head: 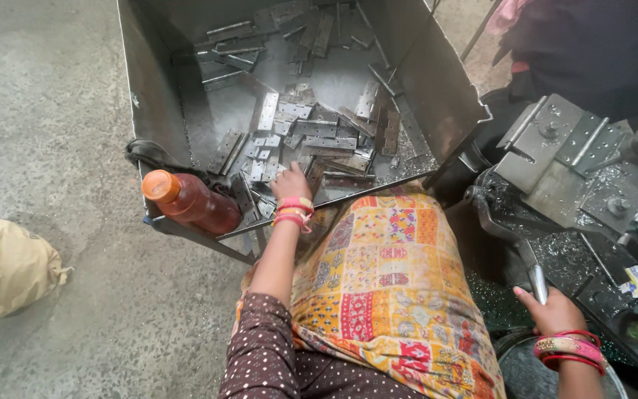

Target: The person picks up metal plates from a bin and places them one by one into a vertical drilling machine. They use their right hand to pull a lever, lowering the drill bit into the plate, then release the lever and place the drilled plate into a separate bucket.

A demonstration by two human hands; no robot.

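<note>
Reaching into the steel bin (153,111), left hand (290,185) is closing on metal hinge plates (319,137) at its front edge; right hand (551,310), beside the bin, is gripping a press lever (537,277). Orange bottle (190,203) is resting against the bin's corner.

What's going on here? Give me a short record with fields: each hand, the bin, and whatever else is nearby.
left hand: reaching into the bin, fingers on the flat metal pieces
right hand: gripping a metal lever handle
bin: open grey metal box holding many hinge-like pieces
bottle: orange-capped, lying at the bin's front edge
machine: grey metal block with shavings around it
sack: tan, on the concrete floor
</note>
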